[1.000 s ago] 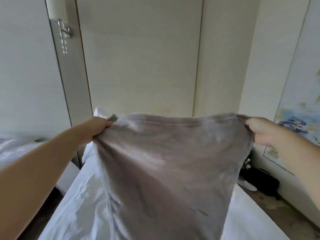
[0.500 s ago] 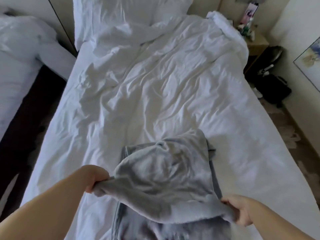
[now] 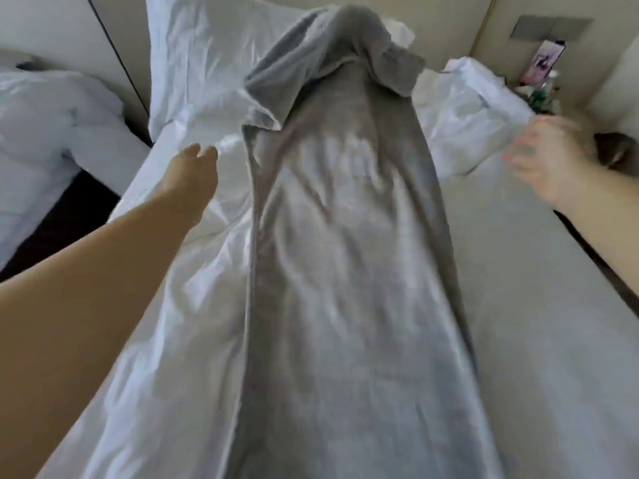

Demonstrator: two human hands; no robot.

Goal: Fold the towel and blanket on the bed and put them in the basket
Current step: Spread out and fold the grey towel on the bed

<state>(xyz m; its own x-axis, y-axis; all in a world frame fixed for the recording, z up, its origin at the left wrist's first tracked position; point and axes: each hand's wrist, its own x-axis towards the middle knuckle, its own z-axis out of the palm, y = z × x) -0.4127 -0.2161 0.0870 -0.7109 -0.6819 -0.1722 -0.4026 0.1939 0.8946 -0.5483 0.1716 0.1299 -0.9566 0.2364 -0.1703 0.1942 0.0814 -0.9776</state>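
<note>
A long grey blanket [image 3: 345, 254] stretches lengthwise down the middle of the white bed [image 3: 539, 305], its far end rumpled and curled up near the pillows. My left hand [image 3: 192, 178] hovers over the white sheet just left of the blanket's edge and holds nothing. My right hand [image 3: 543, 157] is blurred, out to the right of the blanket with fingers spread, also holding nothing. No basket or towel shows in this view.
White pillows [image 3: 207, 57] lie at the head of the bed. A second bed with white bedding [image 3: 52, 133] stands at left across a dark gap [image 3: 69, 209]. A nightstand with small items [image 3: 539, 84] sits at the far right.
Both hands have let go of the grey blanket, which now lies flung out lengthwise toward the pillows. The hands have moved up and apart to either side.
</note>
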